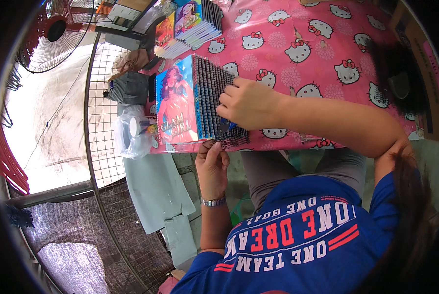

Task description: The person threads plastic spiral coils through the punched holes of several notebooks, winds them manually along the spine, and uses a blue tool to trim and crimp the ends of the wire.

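Note:
A stack of spiral notebooks [176, 105] lies fanned out near the table's front edge, its top cover showing a drawn long-haired figure in pink on blue. Dark coil bindings [212, 98] run in overlapping rows along its right side. My right hand [251, 104] rests over these coils with its fingers curled in. Something dark blue shows under that hand, too covered to name. Below the stack's near edge, my left hand [213, 164] is closed, thumb against fingers, at the notebooks' lower corner. Whatever sits between its fingertips is hidden.
More spiral notebooks [200, 29] are piled at the far left of the pink patterned tablecloth [298, 73]. A clear plastic bag [131, 134] and a grey pouch [131, 88] lie by the left edge. A fan [56, 30] stands beyond; a cardboard box [420, 63] borders the right.

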A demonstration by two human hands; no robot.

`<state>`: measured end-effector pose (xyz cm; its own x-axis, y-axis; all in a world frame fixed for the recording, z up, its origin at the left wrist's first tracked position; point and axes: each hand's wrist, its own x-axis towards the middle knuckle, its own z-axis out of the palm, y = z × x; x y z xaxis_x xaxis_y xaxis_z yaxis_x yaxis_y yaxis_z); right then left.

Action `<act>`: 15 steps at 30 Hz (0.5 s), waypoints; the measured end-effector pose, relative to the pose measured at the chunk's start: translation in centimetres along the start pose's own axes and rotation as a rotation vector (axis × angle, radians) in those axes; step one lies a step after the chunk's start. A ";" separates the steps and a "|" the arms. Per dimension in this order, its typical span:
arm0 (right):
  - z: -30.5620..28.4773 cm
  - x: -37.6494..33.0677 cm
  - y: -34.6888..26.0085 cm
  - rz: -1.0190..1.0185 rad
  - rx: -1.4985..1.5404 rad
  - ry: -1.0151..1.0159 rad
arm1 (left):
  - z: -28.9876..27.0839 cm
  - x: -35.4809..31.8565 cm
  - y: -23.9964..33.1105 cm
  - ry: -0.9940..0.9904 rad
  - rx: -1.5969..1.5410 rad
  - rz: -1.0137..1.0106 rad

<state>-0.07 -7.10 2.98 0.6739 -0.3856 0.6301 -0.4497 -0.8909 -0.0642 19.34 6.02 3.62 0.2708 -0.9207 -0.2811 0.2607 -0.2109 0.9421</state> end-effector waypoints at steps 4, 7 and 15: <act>-0.2 0.5 -0.7 0.058 0.008 -0.285 | 0.1 0.1 -0.3 0.050 0.107 0.037; 0.4 -0.6 0.2 0.077 0.042 -0.182 | -0.9 0.2 -0.7 -0.006 0.052 0.056; 0.7 -0.3 -1.0 -0.003 -0.008 -0.144 | 0.0 0.3 -1.1 -0.006 0.048 -0.013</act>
<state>0.59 -6.31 2.28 0.7521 -0.4135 0.5132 -0.4514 -0.8905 -0.0559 19.10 5.99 2.46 0.2622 -0.9197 -0.2923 0.2197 -0.2380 0.9461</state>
